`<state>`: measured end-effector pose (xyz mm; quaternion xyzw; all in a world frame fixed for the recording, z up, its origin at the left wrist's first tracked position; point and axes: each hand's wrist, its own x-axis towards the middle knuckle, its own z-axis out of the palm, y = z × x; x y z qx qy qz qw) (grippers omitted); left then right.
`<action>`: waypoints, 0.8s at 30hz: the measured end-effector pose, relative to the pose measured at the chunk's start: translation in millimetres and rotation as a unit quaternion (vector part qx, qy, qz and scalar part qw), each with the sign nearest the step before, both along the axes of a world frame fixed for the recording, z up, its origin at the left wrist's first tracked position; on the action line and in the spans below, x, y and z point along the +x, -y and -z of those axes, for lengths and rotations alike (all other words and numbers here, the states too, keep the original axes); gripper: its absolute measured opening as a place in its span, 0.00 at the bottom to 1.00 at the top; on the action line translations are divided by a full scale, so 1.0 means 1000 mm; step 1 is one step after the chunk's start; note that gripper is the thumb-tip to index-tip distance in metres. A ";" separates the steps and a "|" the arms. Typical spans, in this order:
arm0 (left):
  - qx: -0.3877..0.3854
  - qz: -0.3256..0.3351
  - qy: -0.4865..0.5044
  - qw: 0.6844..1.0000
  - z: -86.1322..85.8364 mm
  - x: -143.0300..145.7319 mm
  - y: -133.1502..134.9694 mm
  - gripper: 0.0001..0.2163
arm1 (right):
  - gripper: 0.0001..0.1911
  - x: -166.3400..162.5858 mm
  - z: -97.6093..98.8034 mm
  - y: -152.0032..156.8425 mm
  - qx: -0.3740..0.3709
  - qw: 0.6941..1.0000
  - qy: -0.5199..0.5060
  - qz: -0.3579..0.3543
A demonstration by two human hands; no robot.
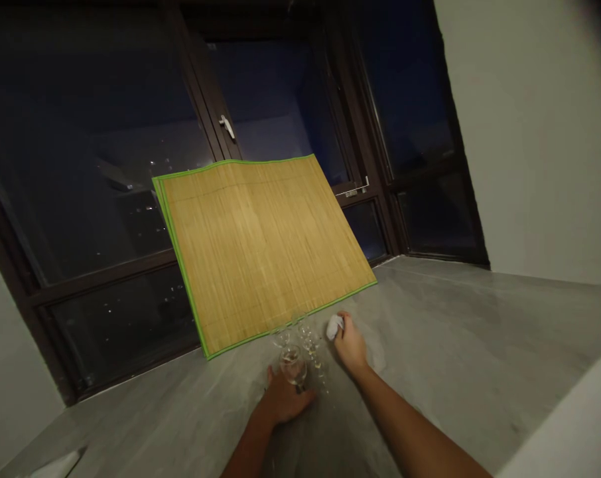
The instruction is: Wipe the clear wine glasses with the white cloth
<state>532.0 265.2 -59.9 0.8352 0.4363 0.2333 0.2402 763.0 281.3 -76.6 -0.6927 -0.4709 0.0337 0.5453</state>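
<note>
Clamping a wine glass [293, 364] at its stem, left hand [280, 402] steadies it; right hand [351, 346], closed on a white cloth [333, 325], should press gently.

free: grey floor [454, 345] rightward | blocked: glasses [300, 342] (tight cluster), leaning mat [261, 245] behind
</note>
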 end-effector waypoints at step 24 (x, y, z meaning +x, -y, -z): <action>0.075 0.034 -0.304 0.949 0.001 -0.047 -0.008 0.31 | 0.19 -0.001 -0.002 0.000 -0.006 1.000 -0.010 0.001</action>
